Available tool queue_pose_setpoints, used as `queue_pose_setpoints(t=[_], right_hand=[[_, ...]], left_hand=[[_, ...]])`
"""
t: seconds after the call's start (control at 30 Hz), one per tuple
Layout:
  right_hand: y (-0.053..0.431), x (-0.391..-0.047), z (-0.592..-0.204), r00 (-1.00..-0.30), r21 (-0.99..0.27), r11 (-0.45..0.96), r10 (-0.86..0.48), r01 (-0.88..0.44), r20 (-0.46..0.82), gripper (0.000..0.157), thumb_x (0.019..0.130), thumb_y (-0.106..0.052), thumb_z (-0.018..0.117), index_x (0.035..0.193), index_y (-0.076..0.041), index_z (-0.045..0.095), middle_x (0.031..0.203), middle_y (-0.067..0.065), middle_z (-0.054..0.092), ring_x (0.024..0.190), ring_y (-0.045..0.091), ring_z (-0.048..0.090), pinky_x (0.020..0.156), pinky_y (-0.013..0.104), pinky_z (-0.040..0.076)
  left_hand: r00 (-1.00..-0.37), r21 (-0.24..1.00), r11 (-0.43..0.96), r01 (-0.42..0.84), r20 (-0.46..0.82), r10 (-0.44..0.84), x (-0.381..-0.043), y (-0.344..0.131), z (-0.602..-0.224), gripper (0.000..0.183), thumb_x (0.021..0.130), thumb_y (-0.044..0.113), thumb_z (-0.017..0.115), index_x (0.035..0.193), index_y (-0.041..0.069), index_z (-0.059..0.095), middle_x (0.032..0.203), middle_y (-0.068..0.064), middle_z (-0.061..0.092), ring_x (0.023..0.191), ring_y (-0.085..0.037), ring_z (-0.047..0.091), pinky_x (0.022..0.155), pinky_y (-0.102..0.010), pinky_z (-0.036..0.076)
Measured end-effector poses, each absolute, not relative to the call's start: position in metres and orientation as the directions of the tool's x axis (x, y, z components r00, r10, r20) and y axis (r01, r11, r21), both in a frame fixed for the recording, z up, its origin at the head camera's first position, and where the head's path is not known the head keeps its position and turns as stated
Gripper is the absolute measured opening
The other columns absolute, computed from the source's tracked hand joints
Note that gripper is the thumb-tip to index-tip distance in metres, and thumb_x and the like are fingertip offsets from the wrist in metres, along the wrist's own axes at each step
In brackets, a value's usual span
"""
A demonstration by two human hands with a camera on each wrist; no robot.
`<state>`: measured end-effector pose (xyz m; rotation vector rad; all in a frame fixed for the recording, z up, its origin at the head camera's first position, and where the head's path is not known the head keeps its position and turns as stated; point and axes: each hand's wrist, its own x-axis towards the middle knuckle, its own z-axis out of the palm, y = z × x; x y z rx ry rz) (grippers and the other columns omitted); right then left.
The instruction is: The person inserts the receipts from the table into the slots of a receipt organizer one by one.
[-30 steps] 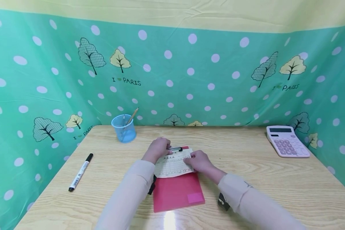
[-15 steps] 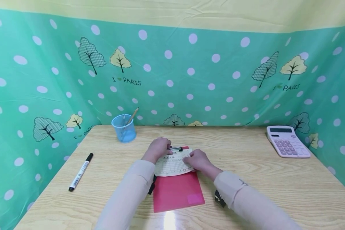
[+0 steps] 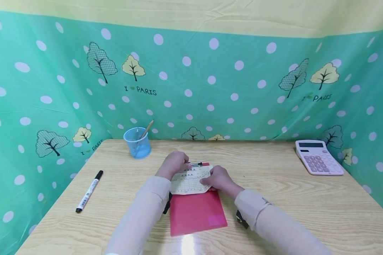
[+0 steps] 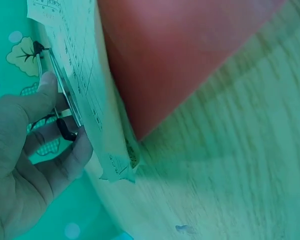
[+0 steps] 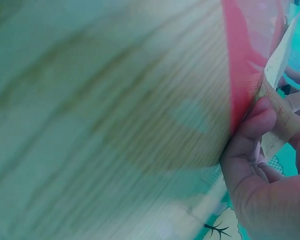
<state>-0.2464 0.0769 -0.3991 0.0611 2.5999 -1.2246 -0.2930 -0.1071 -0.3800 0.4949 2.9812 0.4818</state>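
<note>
A red file folder (image 3: 196, 212) lies on the table with printed paper slips (image 3: 189, 184) over its upper half. At its top edge is a metal clip (image 3: 197, 164) with black tips. My left hand (image 3: 173, 164) pinches the clip; in the left wrist view its thumb presses the wire lever (image 4: 65, 90), fingers on the other side. My right hand (image 3: 221, 179) pinches the right edge of the slips, thumb on top. In the right wrist view the slips (image 5: 282, 117) bend up from the folder (image 5: 237, 65) there. How far the clip is spread is unclear.
A black-capped white marker (image 3: 89, 192) lies on the left of the table (image 3: 274, 205). At the back left stands a blue mesh pen cup (image 3: 139, 145) holding pencils. A pink calculator (image 3: 319, 157) lies at the back right. A patterned curtain (image 3: 229, 85) hangs behind.
The slips' lower edge has shifted slightly up the folder. My right hand has moved a little left with them, and my left hand stays at the clip.
</note>
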Motion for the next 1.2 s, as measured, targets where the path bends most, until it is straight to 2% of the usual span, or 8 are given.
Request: queue_pose_setpoints(t=[0.13,0.27,0.43,0.67,1.2], right_hand=[[0.077,-0.246,-0.399,-0.965,-0.754,0.642,-0.084,0.138,-0.248,0.027,0.087,-0.013,0.081,0.076,-0.005,0.057,0.066,0.005,0.058,0.05,0.012,0.053,0.048,0.021,0.045],[0.077,-0.246,-0.398,-0.966,-0.756,0.642,-0.093,0.128,-0.243,0.027,0.087,-0.012,0.081,0.077,-0.005,0.058,0.067,0.006,0.06,0.05,0.012,0.054,0.048,0.021,0.046],[0.077,-0.247,-0.398,-0.965,-0.753,0.645,-0.091,0.131,-0.246,0.027,0.087,-0.013,0.081,0.076,-0.005,0.059,0.066,0.006,0.06,0.049,0.011,0.054,0.047,0.021,0.046],[0.077,-0.25,-0.398,-0.961,-0.759,0.632,-0.082,0.156,-0.266,0.031,0.089,-0.014,0.08,0.072,-0.006,0.056,0.06,0.004,0.057,0.046,0.01,0.053,0.046,0.02,0.045],[0.076,-0.257,-0.397,-0.956,-0.755,0.63,-0.063,0.184,-0.286,0.037,0.089,-0.018,0.08,0.063,-0.008,0.056,0.051,0.002,0.053,0.041,0.008,0.051,0.042,0.019,0.043]], left_hand=[[-0.951,0.288,0.914,0.284,-0.036,0.307,-0.295,-0.106,-0.378,0.032,0.095,0.025,0.074,0.067,0.011,0.066,0.064,0.002,0.053,0.065,-0.015,0.046,0.065,-0.031,0.042],[-0.953,0.2,0.936,0.291,-0.023,0.301,-0.296,-0.106,-0.378,0.03,0.094,0.031,0.074,0.069,0.016,0.069,0.068,0.003,0.059,0.069,-0.016,0.05,0.067,-0.034,0.045],[-0.956,0.135,0.948,0.288,-0.018,0.293,-0.298,-0.106,-0.378,0.03,0.094,0.035,0.073,0.07,0.019,0.07,0.07,0.004,0.06,0.071,-0.016,0.052,0.067,-0.037,0.046],[-0.957,0.115,0.953,0.281,-0.037,0.286,-0.298,-0.105,-0.376,0.037,0.094,0.038,0.073,0.064,0.019,0.064,0.065,0.004,0.057,0.068,-0.015,0.05,0.066,-0.036,0.045],[-0.961,0.119,0.957,0.265,-0.052,0.273,-0.295,-0.106,-0.372,0.039,0.094,0.04,0.073,0.064,0.017,0.061,0.063,0.004,0.051,0.066,-0.014,0.046,0.064,-0.034,0.041]])
